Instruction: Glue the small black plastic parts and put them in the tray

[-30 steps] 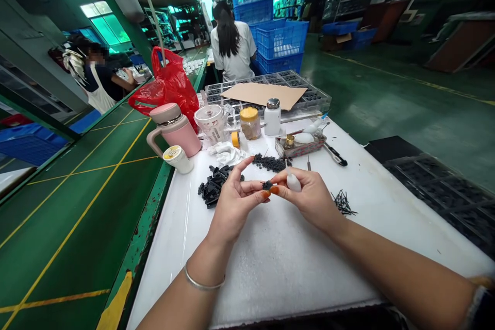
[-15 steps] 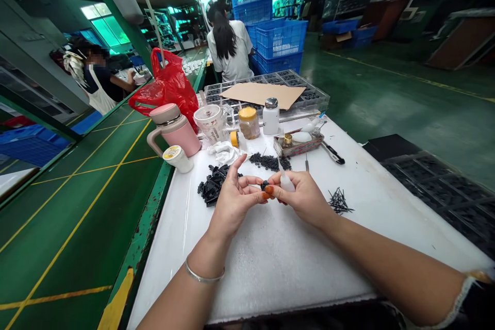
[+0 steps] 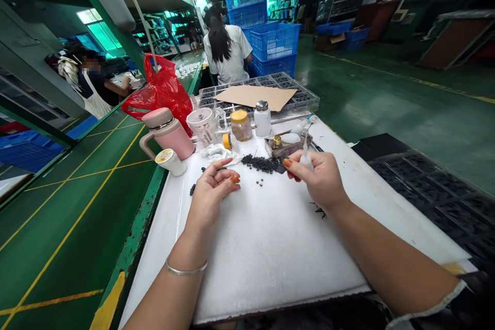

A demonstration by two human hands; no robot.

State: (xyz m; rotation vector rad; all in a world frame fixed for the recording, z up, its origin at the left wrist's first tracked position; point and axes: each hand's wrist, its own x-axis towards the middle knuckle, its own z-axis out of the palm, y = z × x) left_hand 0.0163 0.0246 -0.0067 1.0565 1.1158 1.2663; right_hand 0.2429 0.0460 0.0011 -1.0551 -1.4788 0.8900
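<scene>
My right hand (image 3: 323, 178) is closed around a small white squeeze bottle (image 3: 307, 159) with a thin nozzle pointing up. A small black part (image 3: 283, 166) shows at its thumb and fingertips. My left hand (image 3: 212, 188) is apart from it, fingers loosely bent and spread, with nothing visible in them. Behind the left hand lies a pile of black plastic pieces (image 3: 192, 190), mostly hidden. Between the hands, farther back, is a heap of tiny black rings (image 3: 263, 163), with several loose ones in front. Thin black sticks (image 3: 319, 210) lie partly hidden under my right hand.
A pink thermos (image 3: 174, 139), a white tub (image 3: 170, 162), a clear mug (image 3: 203, 126), a yellow-lidded jar (image 3: 241, 126) and a white pump bottle (image 3: 262, 119) line the table's back. Beyond stands a compartment tray under cardboard (image 3: 255, 95). The green conveyor (image 3: 77, 206) runs along the left.
My hands have separated, the left moving left and the right moving right and up. The black part stays with the right hand, as does the squeeze bottle. The view has shifted slightly.
</scene>
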